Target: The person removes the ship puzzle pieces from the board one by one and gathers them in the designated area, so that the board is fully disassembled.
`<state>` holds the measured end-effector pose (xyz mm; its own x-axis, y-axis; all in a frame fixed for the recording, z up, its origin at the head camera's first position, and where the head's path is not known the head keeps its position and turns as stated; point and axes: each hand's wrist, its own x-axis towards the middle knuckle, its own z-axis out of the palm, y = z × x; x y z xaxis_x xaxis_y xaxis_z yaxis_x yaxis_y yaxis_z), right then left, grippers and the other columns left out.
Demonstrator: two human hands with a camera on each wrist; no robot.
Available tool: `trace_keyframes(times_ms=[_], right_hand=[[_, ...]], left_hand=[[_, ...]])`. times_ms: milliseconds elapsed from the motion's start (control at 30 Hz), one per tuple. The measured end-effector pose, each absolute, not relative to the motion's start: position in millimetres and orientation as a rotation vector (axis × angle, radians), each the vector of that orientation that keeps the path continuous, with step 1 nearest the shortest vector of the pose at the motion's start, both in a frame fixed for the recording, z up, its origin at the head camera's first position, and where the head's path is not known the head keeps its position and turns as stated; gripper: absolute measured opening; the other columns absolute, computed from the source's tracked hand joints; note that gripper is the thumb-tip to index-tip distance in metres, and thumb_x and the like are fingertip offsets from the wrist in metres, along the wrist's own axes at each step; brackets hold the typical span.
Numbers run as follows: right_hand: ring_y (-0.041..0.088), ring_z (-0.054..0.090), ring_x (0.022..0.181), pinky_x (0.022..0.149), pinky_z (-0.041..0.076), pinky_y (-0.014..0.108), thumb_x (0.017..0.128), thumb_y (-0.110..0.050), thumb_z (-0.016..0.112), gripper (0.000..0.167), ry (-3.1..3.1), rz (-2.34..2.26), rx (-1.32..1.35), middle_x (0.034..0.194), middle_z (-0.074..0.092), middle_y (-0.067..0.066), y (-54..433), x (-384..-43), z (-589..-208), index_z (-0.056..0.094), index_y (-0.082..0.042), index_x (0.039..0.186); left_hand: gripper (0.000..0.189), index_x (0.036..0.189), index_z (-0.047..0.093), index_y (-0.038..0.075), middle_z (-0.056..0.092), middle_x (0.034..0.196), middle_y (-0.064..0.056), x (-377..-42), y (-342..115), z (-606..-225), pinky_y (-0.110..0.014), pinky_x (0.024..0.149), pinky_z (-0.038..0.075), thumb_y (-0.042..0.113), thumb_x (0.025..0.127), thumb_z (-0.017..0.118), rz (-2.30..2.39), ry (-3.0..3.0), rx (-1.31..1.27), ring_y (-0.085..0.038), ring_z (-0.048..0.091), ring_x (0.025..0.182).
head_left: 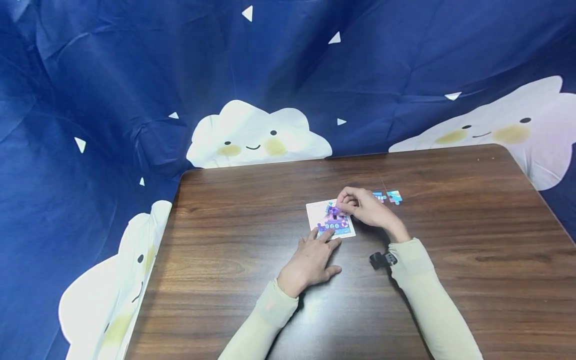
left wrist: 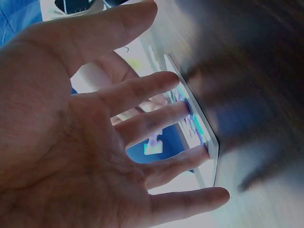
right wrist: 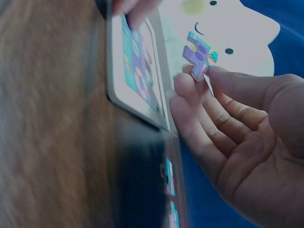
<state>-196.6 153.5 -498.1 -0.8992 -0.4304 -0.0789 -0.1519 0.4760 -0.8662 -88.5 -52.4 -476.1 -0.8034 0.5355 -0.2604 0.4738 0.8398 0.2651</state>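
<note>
A purple and turquoise jigsaw puzzle piece [right wrist: 197,54] is pinched between the thumb and fingertips of my right hand [head_left: 365,206], held above the puzzle board. The white-edged puzzle board [head_left: 315,212] lies flat on the table and bears a purple and blue picture in its lower part. Fingers spread and nearly straight, my left hand [head_left: 310,262] rests its fingertips on the board's near edge. In the left wrist view those fingers [left wrist: 156,121] touch the rim, and the held piece shows past them.
Two more puzzle pieces lie behind the right hand; the outer piece [head_left: 394,196] is in full view, the other piece [head_left: 379,196] partly hidden. The brown wooden table [head_left: 225,260] meets a dark blue cloth [head_left: 288,60] with cloud prints. A black device [head_left: 382,260] sits at the right cuff.
</note>
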Motion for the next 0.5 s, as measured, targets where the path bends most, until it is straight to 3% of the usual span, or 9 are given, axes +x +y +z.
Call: trace_keyframes(times_ms=[133, 500], right_hand=[[0.022, 0.075, 0.082, 0.06, 0.052, 0.024, 0.104, -0.006, 0.062, 0.007, 2.41, -1.419, -0.434, 0.096, 0.075, 0.02, 163.4, -197.6, -493.4, 0.065, -0.001, 0.107], [0.018, 0.074, 0.079, 0.063, 0.056, 0.028, 0.103, -0.004, 0.062, 0.008, 2.492, -1.39, -0.371, 0.095, 0.074, 0.019, 185.1, -199.1, -486.2, 0.066, 0.0, 0.108]], left_hand=[[0.069, 0.153, 0.054, 0.02, 0.042, 0.167, -0.005, -88.5, -53.3, -475.6, -0.072, 0.109, 0.047, 0.046, 0.093, 0.076, 0.279, 2.69, 0.751, -0.044, 0.041, 0.152], [0.065, 0.152, 0.055, 0.019, 0.043, 0.167, -0.005, -89.9, -55.1, -473.0, -0.076, 0.111, 0.041, 0.046, 0.095, 0.073, 0.307, 2.687, 0.71, -0.045, 0.041, 0.151]])
